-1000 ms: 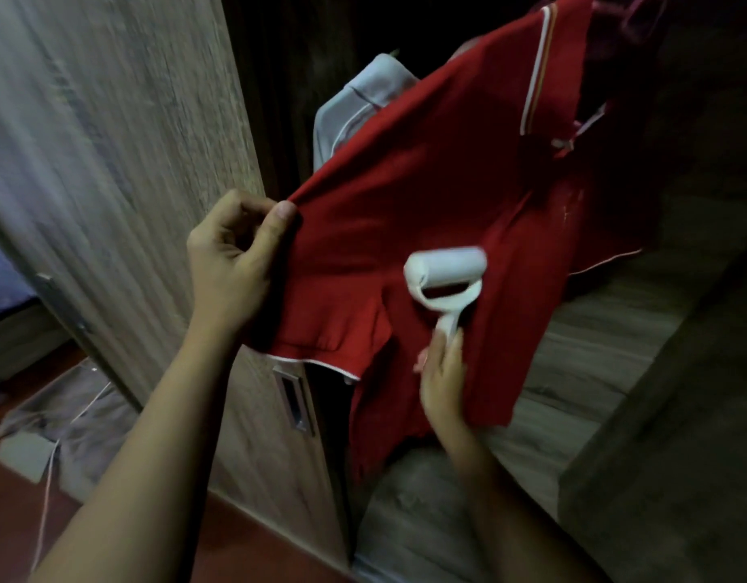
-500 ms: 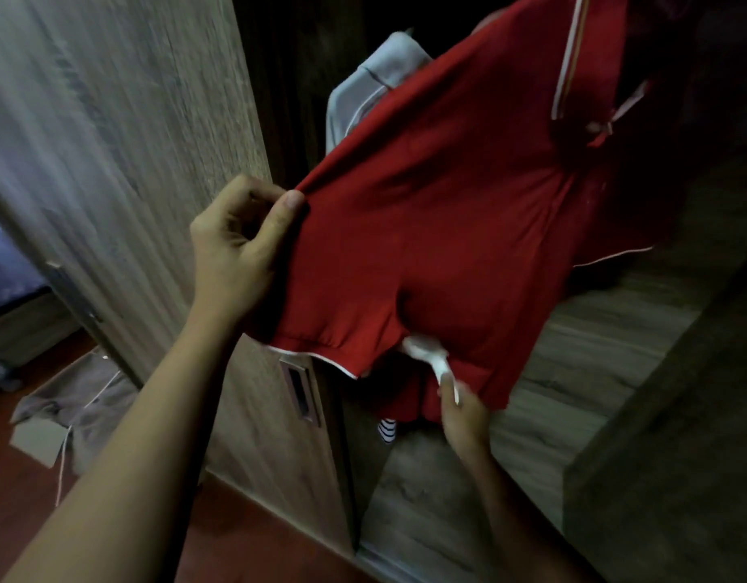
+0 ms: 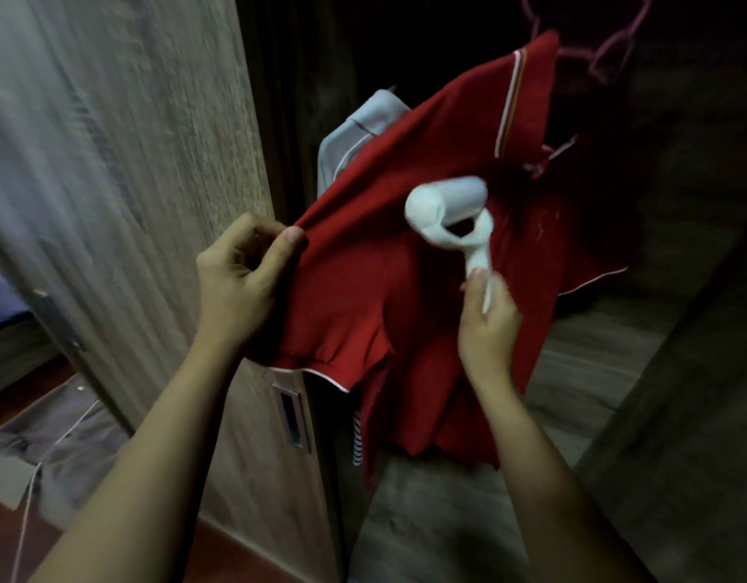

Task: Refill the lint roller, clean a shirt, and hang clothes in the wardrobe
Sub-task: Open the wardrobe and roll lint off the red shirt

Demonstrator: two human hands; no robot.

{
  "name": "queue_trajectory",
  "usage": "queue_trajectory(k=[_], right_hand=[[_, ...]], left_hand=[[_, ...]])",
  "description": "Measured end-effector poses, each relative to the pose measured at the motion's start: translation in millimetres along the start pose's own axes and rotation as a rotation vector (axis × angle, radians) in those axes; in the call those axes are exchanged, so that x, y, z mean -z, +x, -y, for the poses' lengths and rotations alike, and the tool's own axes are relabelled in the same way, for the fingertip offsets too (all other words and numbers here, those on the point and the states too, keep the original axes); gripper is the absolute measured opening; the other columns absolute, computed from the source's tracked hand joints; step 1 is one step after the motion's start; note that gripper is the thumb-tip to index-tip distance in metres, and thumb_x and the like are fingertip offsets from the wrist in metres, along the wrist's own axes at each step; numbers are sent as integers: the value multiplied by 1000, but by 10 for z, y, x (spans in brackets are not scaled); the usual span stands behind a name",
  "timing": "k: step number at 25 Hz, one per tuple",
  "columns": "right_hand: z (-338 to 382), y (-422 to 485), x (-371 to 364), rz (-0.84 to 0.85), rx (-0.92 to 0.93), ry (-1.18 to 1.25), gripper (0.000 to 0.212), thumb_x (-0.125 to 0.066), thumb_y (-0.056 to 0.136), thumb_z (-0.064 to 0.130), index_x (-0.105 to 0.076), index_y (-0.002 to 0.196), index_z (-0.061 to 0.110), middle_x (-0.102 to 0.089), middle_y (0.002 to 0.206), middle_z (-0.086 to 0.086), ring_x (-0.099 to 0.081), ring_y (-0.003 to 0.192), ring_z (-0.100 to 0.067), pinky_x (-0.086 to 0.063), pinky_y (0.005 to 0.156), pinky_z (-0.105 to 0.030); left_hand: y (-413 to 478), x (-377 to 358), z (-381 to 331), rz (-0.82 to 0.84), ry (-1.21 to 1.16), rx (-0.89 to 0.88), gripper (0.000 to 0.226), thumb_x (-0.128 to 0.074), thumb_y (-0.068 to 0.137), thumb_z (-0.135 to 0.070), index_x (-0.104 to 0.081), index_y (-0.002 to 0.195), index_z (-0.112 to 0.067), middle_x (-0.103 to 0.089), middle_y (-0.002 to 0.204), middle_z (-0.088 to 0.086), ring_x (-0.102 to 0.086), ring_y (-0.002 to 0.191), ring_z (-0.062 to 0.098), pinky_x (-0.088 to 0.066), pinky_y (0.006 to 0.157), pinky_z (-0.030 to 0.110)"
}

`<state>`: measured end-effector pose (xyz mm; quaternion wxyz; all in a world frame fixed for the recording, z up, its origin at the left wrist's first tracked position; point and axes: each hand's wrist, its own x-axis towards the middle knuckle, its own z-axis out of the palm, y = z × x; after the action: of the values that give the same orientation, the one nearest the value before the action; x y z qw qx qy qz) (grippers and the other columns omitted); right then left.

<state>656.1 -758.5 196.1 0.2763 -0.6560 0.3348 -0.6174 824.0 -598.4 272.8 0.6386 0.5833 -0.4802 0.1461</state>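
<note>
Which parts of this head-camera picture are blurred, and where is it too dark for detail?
Head view: the lint roller and right hand are motion-smeared; the wardrobe door streaks too; the left hand pinching the red shirt is sharper; the wardrobe interior is nearly black, pink hangers barely showing.

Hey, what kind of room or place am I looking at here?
Most likely a bedroom wardrobe: a red shirt hangs in its dark interior beside a grey garment, pink hangers show above, and a wood-grain door with a recessed handle stands open.
</note>
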Motion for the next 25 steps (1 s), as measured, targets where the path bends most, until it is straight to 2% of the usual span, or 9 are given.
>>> queue_trajectory(k=[2,4,5,9,13,16,20,22,25], right_hand=[[-354,-408,-50,181,-106,-124,43,-38,91,44,-55,76,7,-60,65,-9,-54,58,-14,-30,54,-32],[-655,-777,-28,385,-242,-269,34,-43,94,38,-52,73,14,-65,70,-14,-64,70,-31,-30,54,-30],[-750,-852,0,414,-293,-296,32,-43,95,36,-53,73,15,-66,72,-16,-65,74,-35,-30,55,-30],[-713,-197,147,91,-258,-246,48,-36,94,38,-62,83,-1,-67,84,-28,-63,81,-40,-42,65,-38],[-562,710,423,-66,-243,-141,47,-31,98,38,-62,85,5,-61,81,-17,-58,81,-28,-37,71,-32],[-683,363,304,67,-286,-194,44,-32,99,34,-59,83,2,-62,81,-21,-56,75,-27,-28,63,-28],[-1091,-933,108,511,-380,-262,39,-35,96,41,-56,76,15,-68,84,-21,-64,82,-36,-38,64,-34],[-1129,-898,159,450,-423,-272,41,-36,97,37,-61,80,10,-69,84,-20,-64,83,-36,-43,69,-36],[-983,-67,280,195,-384,-197,38,-34,99,26,-60,79,6,-62,78,-22,-62,81,-36,-36,65,-35]], left_hand=[[-2,7,17,-5,-10,-3,19,-64,88,-25,-58,72,-34,-62,66,-24,-50,59,-7,-40,58,15],[1,18,25,-1,-15,-10,18,-63,87,-26,-59,72,-35,-63,67,-23,-51,61,-6,-41,59,15],[-3,20,20,3,-6,-15,18,-63,87,-25,-58,73,-35,-63,68,-24,-51,61,-7,-41,60,13],[8,13,6,15,10,-27,24,-63,88,-20,-59,72,-36,-63,68,-27,-52,60,-10,-40,59,9],[-3,6,-4,8,9,-26,26,-63,88,-17,-58,72,-36,-62,67,-29,-52,59,-12,-39,58,6],[-7,0,-35,7,25,-32,24,-63,89,-15,-56,75,-33,-61,66,-31,-52,59,-13,-38,58,5],[-1,14,-42,1,46,-32,24,-63,88,-16,-56,74,-34,-61,66,-31,-52,60,-13,-38,59,5],[-2,8,-57,6,60,-38,25,-63,89,-15,-55,75,-34,-61,67,-32,-53,60,-14,-39,60,4],[-9,-1,-69,1,73,-46,24,-62,89,-15,-55,75,-33,-61,68,-33,-53,61,-14,-39,60,4]])
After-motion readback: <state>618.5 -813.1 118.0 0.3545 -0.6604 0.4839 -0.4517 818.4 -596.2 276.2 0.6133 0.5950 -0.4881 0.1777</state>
